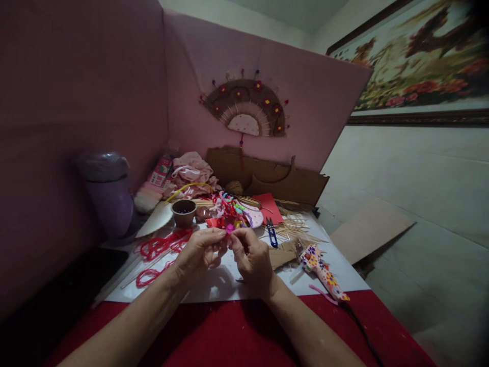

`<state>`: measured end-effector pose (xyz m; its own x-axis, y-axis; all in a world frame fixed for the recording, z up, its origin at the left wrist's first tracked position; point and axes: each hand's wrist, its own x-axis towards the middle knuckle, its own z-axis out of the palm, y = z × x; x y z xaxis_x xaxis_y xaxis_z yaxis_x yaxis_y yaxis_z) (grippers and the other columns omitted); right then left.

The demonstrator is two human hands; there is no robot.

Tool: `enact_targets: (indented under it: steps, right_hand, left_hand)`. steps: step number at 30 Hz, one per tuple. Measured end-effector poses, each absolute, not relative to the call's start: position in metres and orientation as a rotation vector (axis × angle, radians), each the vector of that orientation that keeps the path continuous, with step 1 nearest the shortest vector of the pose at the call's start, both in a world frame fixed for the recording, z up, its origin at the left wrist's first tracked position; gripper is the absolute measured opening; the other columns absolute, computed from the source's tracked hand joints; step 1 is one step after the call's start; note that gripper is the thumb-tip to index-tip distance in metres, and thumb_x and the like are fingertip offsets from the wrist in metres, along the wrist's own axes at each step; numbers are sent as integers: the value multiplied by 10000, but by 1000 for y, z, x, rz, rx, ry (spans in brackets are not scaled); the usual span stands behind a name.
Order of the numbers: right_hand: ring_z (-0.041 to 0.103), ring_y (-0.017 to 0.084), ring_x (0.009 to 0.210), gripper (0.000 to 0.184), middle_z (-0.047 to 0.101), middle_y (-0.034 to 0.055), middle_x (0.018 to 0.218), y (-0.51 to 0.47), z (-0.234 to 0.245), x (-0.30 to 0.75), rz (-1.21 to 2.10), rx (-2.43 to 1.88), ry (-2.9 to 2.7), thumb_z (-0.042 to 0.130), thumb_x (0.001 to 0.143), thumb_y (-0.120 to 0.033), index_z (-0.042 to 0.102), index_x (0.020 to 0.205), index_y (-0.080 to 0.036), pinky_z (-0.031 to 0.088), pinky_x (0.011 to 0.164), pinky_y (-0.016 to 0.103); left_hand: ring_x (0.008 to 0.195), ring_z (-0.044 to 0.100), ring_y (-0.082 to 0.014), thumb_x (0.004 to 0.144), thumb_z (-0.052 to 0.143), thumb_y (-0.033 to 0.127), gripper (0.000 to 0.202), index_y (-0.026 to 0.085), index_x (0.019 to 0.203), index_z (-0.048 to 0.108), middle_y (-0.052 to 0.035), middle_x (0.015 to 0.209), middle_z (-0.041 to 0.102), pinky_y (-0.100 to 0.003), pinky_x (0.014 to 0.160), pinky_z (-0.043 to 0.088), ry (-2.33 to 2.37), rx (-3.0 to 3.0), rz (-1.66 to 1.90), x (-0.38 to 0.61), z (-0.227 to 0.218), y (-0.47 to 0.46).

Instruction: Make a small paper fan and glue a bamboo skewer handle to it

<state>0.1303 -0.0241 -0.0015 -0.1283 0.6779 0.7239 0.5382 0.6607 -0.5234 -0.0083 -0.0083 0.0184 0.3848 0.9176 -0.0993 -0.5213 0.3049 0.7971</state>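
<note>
Between my two hands, above the white sheet (pixel 223 291), is a small bright pink piece (pixel 229 229); its exact kind is too small to make out. The fingertips of my left hand (pixel 202 248) pinch it from one side. My right hand (pixel 252 259) grips it from the other, with its fingers curled and partly hidden. Just behind my hands lies a heap of colourful fuzzy stems and ribbons (pixel 229 206). Blue-handled thread snips (pixel 272 233) rest to the right of my right hand. Bundles of red cord (pixel 155 248) lie left of my left hand.
A flower-patterned glue gun (pixel 323 272) with a cable lies at right. Thin wooden sticks (pixel 301 227), a red card (pixel 268 206) and a brown cup (pixel 184 213) stand behind. A purple bin (pixel 110 201) is at left. A decorated cardboard fan (pixel 248 102) hangs on the pink panel.
</note>
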Motion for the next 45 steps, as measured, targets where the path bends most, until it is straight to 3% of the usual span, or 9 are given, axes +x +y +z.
enact_targets:
  steps: [14, 20, 34, 45]
  right_hand:
    - [586, 133, 582, 126, 615, 44, 714, -22, -2, 131, 133, -954, -1812, 429, 886, -219, 542, 871, -167, 429, 505, 216]
    - [608, 145, 632, 140, 631, 55, 768, -24, -1, 131, 170, -926, -1822, 467, 870, -203, 526, 988, -155, 461, 552, 227]
    - [548, 120, 524, 95, 585, 19, 658, -23, -3, 131, 138, -973, -1787, 446, 871, -211, 533, 872, -171, 400, 469, 212]
    - [584, 140, 591, 99, 626, 49, 736, -21, -6, 132, 172, -979, -1764, 466, 860, -207, 551, 894, -170, 432, 503, 223]
  left_hand:
    - [438, 458, -52, 645, 676, 148, 87, 104, 660, 602, -6, 574, 543, -136, 335, 267, 624, 743, 1033, -9, 19, -9]
    - [417, 436, -47, 661, 668, 169, 90, 109, 674, 601, -3, 566, 540, -140, 328, 260, 606, 747, 1037, -9, 18, -7]
    - [427, 461, -55, 662, 667, 173, 111, 129, 684, 568, 16, 554, 532, -139, 336, 285, 626, 713, 1067, -9, 20, -7]
    - [441, 479, -73, 622, 578, 86, 112, 158, 680, 515, 9, 547, 541, -144, 366, 279, 671, 745, 1057, -9, 26, -10]
